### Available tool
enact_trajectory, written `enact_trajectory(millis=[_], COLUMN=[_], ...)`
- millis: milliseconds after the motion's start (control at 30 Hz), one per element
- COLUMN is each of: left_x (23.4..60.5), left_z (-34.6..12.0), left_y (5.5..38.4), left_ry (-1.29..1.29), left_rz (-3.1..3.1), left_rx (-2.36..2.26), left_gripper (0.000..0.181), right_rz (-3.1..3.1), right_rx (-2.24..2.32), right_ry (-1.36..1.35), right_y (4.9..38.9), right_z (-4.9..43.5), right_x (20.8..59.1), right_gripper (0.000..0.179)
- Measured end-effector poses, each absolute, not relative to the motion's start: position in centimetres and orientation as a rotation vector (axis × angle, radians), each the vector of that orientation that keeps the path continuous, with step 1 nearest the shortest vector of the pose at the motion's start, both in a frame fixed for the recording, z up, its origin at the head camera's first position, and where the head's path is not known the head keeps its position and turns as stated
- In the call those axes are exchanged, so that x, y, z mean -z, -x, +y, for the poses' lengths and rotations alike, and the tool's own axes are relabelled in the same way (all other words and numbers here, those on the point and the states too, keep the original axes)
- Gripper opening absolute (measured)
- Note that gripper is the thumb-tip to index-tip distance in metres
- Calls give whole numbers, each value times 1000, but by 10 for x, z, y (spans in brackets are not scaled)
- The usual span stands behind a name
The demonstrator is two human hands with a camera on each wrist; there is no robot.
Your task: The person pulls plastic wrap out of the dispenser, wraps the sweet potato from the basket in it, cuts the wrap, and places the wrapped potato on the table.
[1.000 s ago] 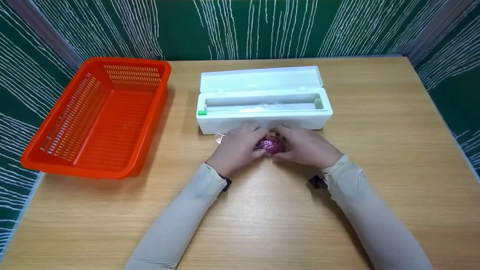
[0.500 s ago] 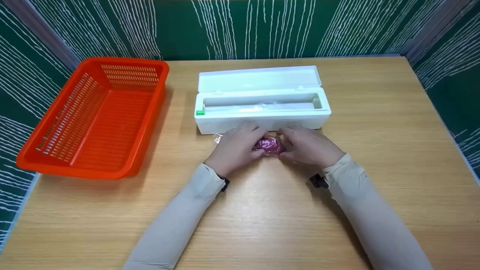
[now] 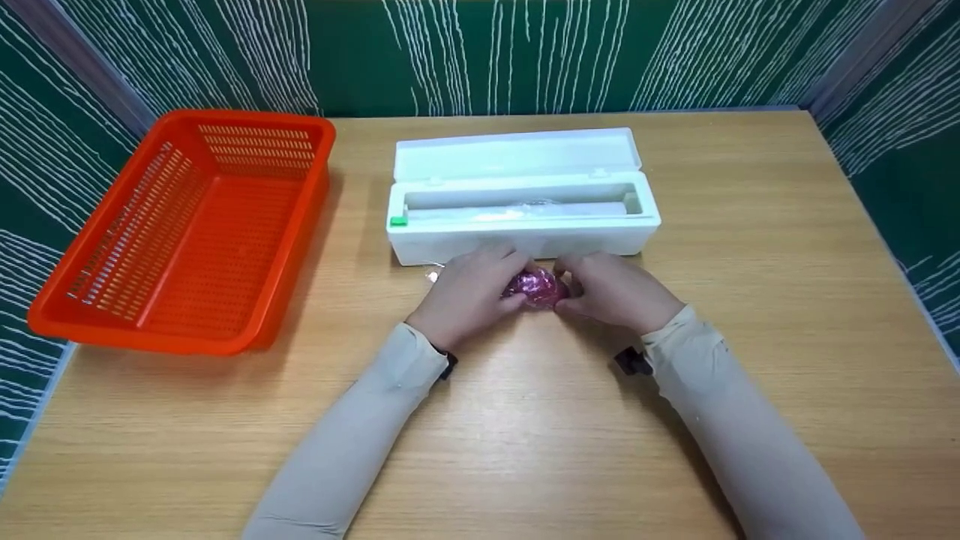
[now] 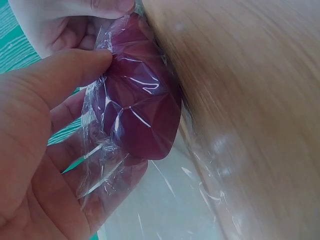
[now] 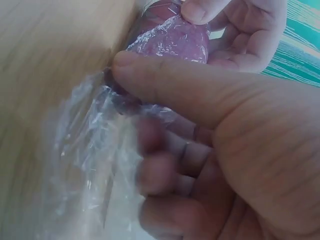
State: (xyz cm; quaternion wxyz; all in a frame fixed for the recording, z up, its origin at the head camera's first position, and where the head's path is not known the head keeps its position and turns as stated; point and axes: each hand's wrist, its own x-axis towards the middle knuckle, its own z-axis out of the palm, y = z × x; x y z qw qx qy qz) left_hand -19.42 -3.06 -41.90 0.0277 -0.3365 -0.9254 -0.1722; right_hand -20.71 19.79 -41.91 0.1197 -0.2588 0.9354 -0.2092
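Observation:
A rounded, purple-red, onion-like piece (image 3: 536, 289) sits close over the table, wrapped in shiny cling film (image 4: 107, 155). My left hand (image 3: 476, 292) grips its left side, thumb on the near face and fingers behind, as the left wrist view shows. From the other side, my right hand (image 3: 619, 292) pinches the wrapped piece at its end, thumb in front and the other fingers curled. In the right wrist view loose cling film (image 5: 90, 145) trails away below that thumb. Behind both hands stands a white cling film dispenser (image 3: 525, 244), lid up, with a roll inside.
An orange-red plastic basket (image 3: 266, 300) stands at the table's left. The wooden table (image 3: 510, 450) runs back to a green wall (image 3: 360, 60) with white streaks. A small green slider (image 3: 398, 221) sits at the dispenser's left front corner.
My right hand's fingers have shifted slightly right along the wrapped piece, so more of its purple surface shows between the hands. The left hand keeps its hold; the whole view has drifted slightly.

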Motion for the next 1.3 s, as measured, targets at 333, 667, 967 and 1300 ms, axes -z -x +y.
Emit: enact_trajectory(millis=[333,667,967,1300], left_x=[421,410,375,399], left_z=[-29,-40,-64,-53], left_y=[195,197,189,198], left_ry=[1014,1033,457,420], left_rz=[-2895,-2925,-3282,-3331], left_rx=[522,649,627,816], left_gripper=[30,34,25,59], right_rz=[2762,2726,2736,2768], right_rx=[605,709,675,659], right_ry=[823,933,849,862], right_y=[205,206,207,204], right_z=[197,192,187,186], right_x=[420,425,424,426], right_gripper=[37,52,49,49])
